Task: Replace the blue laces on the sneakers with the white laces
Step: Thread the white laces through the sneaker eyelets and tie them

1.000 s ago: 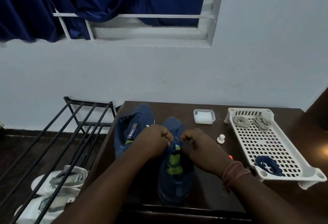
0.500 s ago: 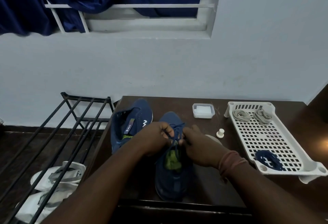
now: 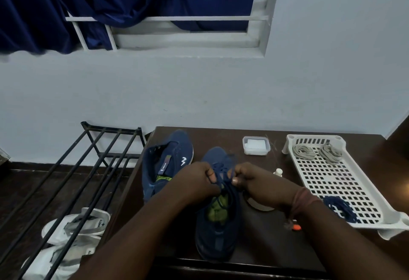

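Item: near sneaker [image 3: 218,231], mid-bench [image 3: 276,242]; navy, green insole; blue lace [image 3: 223,175] partly loosened. L hand [image 3: 197,180] and R hand [image 3: 254,182] both pinch lace over tongue. Risk: lace snags in eyelet, shoe drags off bench edge. White laces [image 3: 316,152] bundled in tray [image 3: 345,186], far end.

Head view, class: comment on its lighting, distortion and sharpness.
Head view: dim and bluish, the dark table swallowing detail; wide-angle bending shows in the tilted window frame; the blue lace between the hands is hard to trace against the equally dark sneaker.
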Tool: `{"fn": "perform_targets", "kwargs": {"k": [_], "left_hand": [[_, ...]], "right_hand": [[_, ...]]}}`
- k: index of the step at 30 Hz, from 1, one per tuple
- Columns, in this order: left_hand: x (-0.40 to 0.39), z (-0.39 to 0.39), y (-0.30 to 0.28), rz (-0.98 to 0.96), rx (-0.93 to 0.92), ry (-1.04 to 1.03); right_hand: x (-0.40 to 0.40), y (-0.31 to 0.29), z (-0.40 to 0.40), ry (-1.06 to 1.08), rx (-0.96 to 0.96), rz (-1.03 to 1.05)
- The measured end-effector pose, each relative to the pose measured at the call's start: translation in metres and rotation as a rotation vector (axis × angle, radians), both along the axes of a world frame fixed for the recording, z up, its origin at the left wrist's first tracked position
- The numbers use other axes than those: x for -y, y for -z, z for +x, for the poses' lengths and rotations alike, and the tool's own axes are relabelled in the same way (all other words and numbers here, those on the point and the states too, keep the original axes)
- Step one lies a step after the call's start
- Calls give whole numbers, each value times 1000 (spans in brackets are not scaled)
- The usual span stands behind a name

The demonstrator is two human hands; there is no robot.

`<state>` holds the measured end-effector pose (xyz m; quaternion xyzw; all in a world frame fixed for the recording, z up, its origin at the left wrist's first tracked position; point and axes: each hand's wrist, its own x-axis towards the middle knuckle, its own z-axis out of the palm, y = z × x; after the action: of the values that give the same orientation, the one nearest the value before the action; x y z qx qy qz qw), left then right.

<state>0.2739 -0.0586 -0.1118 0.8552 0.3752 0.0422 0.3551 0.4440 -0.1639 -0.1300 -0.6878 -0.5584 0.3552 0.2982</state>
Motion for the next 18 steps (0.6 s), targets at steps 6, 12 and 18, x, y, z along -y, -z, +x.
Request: {"fn": "perform_targets", "kwargs": {"k": [6, 12, 18], "left_hand": [[3, 0, 1, 125, 55, 98], [2, 0, 0, -61, 60, 108], [-8, -7, -27, -700, 288, 41]], "right_hand": [[4, -9, -5, -78, -45, 59], [0, -15, -14, 215, -198, 17], [-5, -39, -10, 509, -975, 86]]}}
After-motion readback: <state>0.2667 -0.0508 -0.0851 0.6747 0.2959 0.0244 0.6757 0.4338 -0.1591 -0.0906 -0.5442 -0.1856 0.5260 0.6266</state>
